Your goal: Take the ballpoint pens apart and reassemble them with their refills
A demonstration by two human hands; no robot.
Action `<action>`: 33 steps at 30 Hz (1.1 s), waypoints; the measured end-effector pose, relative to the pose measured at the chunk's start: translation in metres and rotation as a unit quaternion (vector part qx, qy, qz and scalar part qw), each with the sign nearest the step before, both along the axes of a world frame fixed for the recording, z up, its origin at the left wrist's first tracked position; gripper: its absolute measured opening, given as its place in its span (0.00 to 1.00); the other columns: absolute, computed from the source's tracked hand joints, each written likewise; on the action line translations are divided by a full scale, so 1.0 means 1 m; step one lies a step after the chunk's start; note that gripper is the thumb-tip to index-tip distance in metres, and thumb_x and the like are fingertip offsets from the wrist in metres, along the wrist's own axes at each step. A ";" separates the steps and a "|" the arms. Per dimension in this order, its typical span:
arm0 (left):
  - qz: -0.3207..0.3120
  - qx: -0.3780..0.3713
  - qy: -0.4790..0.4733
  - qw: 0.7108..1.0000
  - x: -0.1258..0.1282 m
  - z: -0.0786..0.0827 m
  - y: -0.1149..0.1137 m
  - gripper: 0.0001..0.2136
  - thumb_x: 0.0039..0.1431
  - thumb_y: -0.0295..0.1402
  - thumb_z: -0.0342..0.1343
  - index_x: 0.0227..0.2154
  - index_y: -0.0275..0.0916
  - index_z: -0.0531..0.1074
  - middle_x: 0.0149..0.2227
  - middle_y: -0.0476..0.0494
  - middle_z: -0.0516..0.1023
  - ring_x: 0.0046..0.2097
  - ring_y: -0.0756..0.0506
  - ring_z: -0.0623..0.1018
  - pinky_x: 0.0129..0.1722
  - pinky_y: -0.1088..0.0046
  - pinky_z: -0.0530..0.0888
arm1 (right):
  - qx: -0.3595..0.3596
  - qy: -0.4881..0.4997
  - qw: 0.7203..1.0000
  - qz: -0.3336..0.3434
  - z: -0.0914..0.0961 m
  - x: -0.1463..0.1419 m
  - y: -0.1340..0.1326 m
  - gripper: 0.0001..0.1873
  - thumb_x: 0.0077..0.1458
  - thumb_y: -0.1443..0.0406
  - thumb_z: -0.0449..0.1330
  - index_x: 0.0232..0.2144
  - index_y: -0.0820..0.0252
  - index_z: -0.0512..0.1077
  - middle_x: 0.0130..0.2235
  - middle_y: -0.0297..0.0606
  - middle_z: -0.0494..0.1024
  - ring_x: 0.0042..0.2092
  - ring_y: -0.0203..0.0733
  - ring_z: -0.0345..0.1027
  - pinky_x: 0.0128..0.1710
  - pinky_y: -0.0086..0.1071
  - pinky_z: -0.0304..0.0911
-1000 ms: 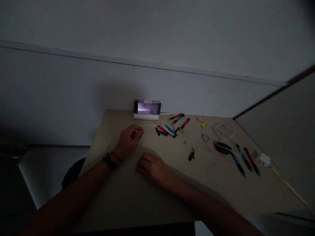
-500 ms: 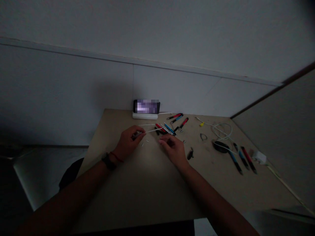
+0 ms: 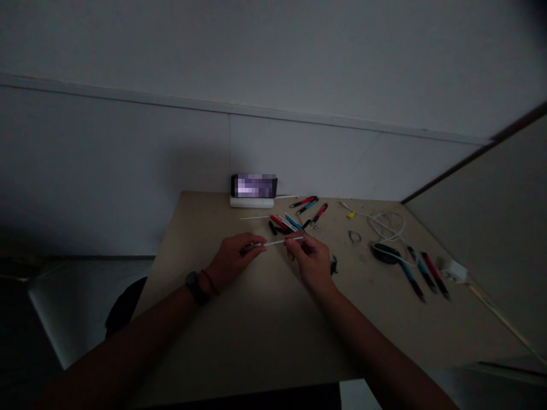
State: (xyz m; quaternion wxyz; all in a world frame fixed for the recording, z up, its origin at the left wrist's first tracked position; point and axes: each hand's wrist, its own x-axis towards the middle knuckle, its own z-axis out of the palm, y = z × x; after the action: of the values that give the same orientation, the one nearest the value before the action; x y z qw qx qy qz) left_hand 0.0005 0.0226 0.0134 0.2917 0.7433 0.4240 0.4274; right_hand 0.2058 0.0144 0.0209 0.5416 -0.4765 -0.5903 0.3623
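Note:
A thin white pen refill (image 3: 274,243) stretches between my two hands, above the near side of a small pile of pen parts. My left hand (image 3: 239,253) pinches its left end between thumb and fingertips; a small dark piece shows there, too dim to name. With thumb and forefinger, my right hand (image 3: 311,257) grips the refill farther right, and its white end pokes out past the fingers. Just beyond lie a red pen barrel (image 3: 277,221), a blue pen barrel (image 3: 293,222) and white refills, partly hidden by the right hand. Another thin white refill (image 3: 255,217) lies to their left.
A phone (image 3: 255,186) leans on a white stand (image 3: 252,203) by the wall. Red and blue pens (image 3: 319,214) lie at the back. At right are a coiled white cable (image 3: 387,228), a black round object (image 3: 383,254), larger pens (image 3: 435,275) and a white plug (image 3: 454,270).
Both hands have come closer together and the left has moved right and nearer to me. My right hand, free before, now grips the refill that my left hand was holding alone.

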 end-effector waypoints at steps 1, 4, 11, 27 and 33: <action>0.004 -0.002 -0.007 1.000 0.000 -0.001 0.000 0.08 0.62 0.38 0.60 0.40 0.42 0.80 0.38 0.45 0.84 0.37 0.46 0.82 0.38 0.72 0.76 | -0.003 0.012 1.000 -0.003 -0.001 0.001 0.001 0.14 0.56 0.54 0.64 0.29 0.58 0.76 0.25 0.33 0.73 0.23 0.34 0.61 0.23 0.29 0.58; 0.009 -0.010 -0.017 1.000 0.000 -0.001 -0.001 0.10 0.61 0.39 0.62 0.43 0.43 0.80 0.38 0.46 0.85 0.36 0.47 0.82 0.38 0.73 0.77 | -0.005 0.039 0.999 -0.011 -0.001 0.004 0.002 0.13 0.56 0.54 0.64 0.31 0.58 0.76 0.22 0.31 0.69 0.22 0.34 0.61 0.23 0.29 0.57; -0.006 -0.040 -0.025 0.999 0.000 -0.002 -0.002 0.10 0.60 0.39 0.62 0.41 0.42 0.81 0.38 0.46 0.85 0.36 0.46 0.82 0.38 0.72 0.77 | -0.015 0.034 0.999 -0.007 0.005 0.002 0.002 0.17 0.55 0.51 0.65 0.27 0.59 0.75 0.27 0.35 0.75 0.22 0.32 0.61 0.22 0.28 0.58; -0.022 -0.056 -0.049 0.997 0.004 -0.009 -0.005 0.11 0.58 0.40 0.64 0.38 0.40 0.75 0.35 0.49 0.83 0.36 0.47 0.83 0.35 0.76 0.76 | -0.047 0.004 0.996 0.077 -0.006 -0.006 -0.002 0.18 0.50 0.50 0.69 0.32 0.58 0.78 0.24 0.33 0.75 0.23 0.34 0.65 0.22 0.28 0.60; -0.027 -0.017 -0.014 0.999 0.002 -0.011 -0.006 0.09 0.59 0.39 0.64 0.37 0.40 0.75 0.33 0.50 0.82 0.32 0.49 0.81 0.34 0.76 0.75 | -0.021 0.018 0.995 0.091 -0.001 -0.006 -0.002 0.16 0.50 0.52 0.70 0.25 0.57 0.76 0.24 0.34 0.75 0.24 0.35 0.66 0.23 0.28 0.61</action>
State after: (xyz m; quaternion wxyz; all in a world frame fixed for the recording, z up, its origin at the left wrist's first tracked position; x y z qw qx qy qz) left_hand 0.0027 0.0170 0.0024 0.3217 0.7429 0.4073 0.4227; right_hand 0.1999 0.0120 0.0200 0.5068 -0.4256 -0.6134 0.4310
